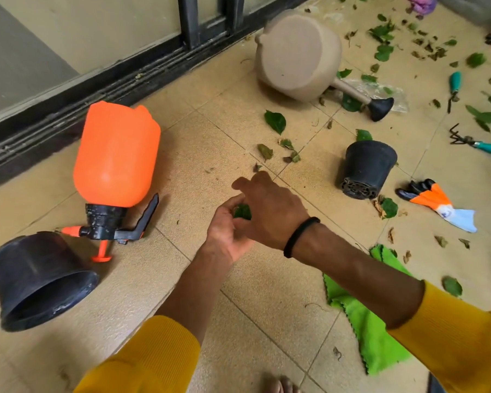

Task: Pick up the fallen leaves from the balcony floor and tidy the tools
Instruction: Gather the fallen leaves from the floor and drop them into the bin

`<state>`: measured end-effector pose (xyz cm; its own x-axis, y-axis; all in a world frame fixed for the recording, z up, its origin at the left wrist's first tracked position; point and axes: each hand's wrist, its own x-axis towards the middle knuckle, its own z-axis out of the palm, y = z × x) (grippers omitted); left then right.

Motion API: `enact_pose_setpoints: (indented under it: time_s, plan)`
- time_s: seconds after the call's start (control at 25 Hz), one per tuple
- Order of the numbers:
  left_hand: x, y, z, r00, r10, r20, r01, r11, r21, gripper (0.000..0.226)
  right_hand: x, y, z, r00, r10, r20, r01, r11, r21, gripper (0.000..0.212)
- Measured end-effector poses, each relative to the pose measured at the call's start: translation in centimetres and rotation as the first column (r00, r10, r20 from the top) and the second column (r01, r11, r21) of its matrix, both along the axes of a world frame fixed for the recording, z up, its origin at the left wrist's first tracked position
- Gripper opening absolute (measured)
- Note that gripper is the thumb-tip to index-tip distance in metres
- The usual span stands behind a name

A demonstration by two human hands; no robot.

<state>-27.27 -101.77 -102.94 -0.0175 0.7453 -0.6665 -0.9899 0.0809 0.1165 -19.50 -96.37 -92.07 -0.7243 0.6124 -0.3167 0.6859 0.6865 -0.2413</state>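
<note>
Between both hands | green leaf [243, 211] cupped in left hand [228, 232] curled fingers | right hand [270, 211] fingers apart above

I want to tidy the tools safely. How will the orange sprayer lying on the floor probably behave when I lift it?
The orange sprayer looks like rigid plastic, so it should keep its shape. It lies on its side, rounded, so a push may roll it. How full it is cannot be seen, so its weight is uncertain.

Leaf [243, 212] half-hidden between cupped hands; rake [478, 143] handle cut off.
</note>
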Motion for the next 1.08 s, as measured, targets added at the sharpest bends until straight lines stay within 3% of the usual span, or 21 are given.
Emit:
enact_pose_setpoints:
  time_s: [0.08,0.16,0.24,0.32,0.4,0.52,0.64,0.8,0.96,1.0,1.08]
  plan:
    - [-0.4,0.1,0.2,0.999,0.015,-0.032,-0.015,1.000,0.015,0.048,-0.7,2.4,0.7,0.997,-0.051,-0.051,0.052,0.998,0.019,0.057]
    - [-1.4,0.1,0.0,0.999,0.048,-0.022,-0.047,0.998,0.051,0.036,-2.3,7.1,0.0,0.973,-0.153,-0.175,0.134,0.984,-0.117,0.058]
    - [-2.5,-0.2,0.2,0.998,0.058,0.003,-0.058,0.994,0.095,0.033,-4.0,12.8,-2.8,0.930,-0.265,-0.253,0.215,0.954,-0.210,0.066]
    - [-3.6,-0.4,0.4,0.998,0.065,0.003,-0.065,0.992,0.113,0.031,-5.2,17.8,-6.3,0.904,-0.343,-0.255,0.303,0.935,-0.184,0.072]
    - [-4.2,-0.9,0.4,0.997,0.080,0.015,-0.082,0.991,0.109,0.032,-6.3,21.3,-8.8,0.926,-0.341,-0.164,0.325,0.938,-0.118,0.080]
    - [-4.4,-1.6,0.4,0.996,0.082,0.040,-0.087,0.987,0.138,0.030,-6.9,24.3,-10.6,0.967,-0.218,0.133,0.226,0.973,-0.047,0.109]
    - [-4.6,-2.1,0.3,0.995,0.092,0.044,-0.097,0.986,0.136,0.030,-7.0,24.3,-11.9,0.972,-0.141,0.185,0.150,0.988,-0.033,0.122]
    - [-4.6,-3.0,0.5,0.992,0.126,0.015,-0.127,0.984,0.126,0.030,-3.6,18.8,-12.8,0.997,0.040,0.066,-0.045,0.996,0.080,0.096]
    - [-4.6,-4.1,0.4,0.991,0.130,0.015,-0.130,0.986,0.107,0.028,1.3,13.3,-13.6,0.958,0.277,-0.074,-0.262,0.951,0.164,0.077]
    - [-4.5,-4.3,0.3,0.992,0.128,0.006,-0.128,0.986,0.107,0.028,2.0,13.1,-13.3,0.957,0.252,-0.145,-0.220,0.954,0.206,0.069]
    - [-4.4,-4.8,0.1,0.992,0.123,0.001,-0.123,0.987,0.104,0.028,3.0,14.0,-12.6,0.961,0.010,-0.278,0.056,0.972,0.229,0.060]
